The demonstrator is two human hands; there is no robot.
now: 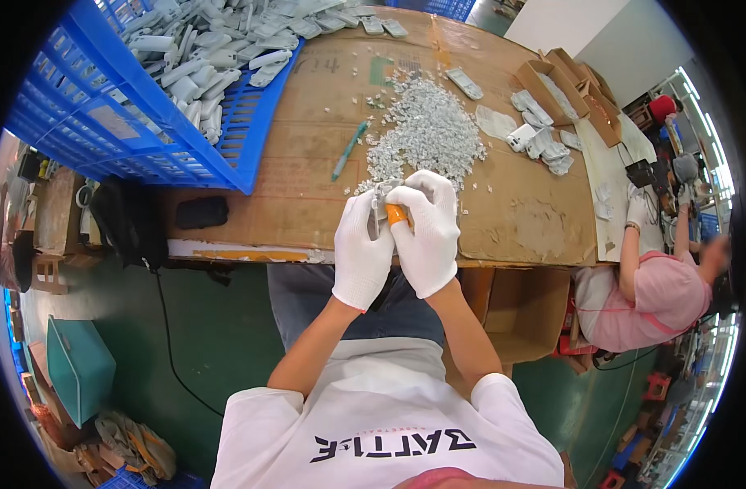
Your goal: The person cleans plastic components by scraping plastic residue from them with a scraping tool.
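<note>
Risks. The slatted blue plastic crate (88,73) is heaped with pale plastic casings (202,65); the loose stacking could let some slide onto the worktop (308,155) if the crate were knocked. The heap of small pale plastic pieces (430,130) spreads up to the fingertips in this view; a low sweep of either wrist would likely scatter pieces. The gloved hands are both closed and set side by side: the left hand (362,248) pinches a small grey part (381,200) between thumb and fingers, and the right hand (428,236) grips an orange-handled tool (396,214). The tool's working end is hidden; a slip there could, in the inspector's judgement, catch the left thumb. Glove fabric may also dull the feel of so small a part.

Edges and room. The worktop's near edge passes beneath the hands, so a dropped part could fall toward the lap. An open cardboard box (520,306) sits below that edge, to the right. The cardboard surface right of the heap offers the widest room, bounded farther off by loose casings (544,138). Leftward travel is limited by the crate, a black case (202,212) near the front edge, and a teal pen (349,151) beside the heap.
</note>
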